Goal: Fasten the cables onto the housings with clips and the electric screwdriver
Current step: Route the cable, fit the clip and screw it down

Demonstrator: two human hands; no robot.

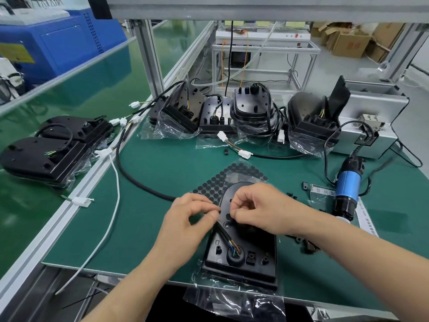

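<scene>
- While both hands are crowding the black housing at the front of the desk, its plastic bag is hanging over the edge, so a hard press could be sliding the whole part toward the person.
- Any clip being worked here is tiny and hidden; slipping fingers could be dropping it among the loose clips lying to the right.
- Pulling the cable too tight could be straining the wires at the grommet.
- Left grip is pinching thumb to forefinger on the cable just above the housing.
- Right grip is curling tight, fingertips touching the housing; I cannot tell what it is holding.
- Electric screwdriver is lying unused, well apart on the right.
</scene>
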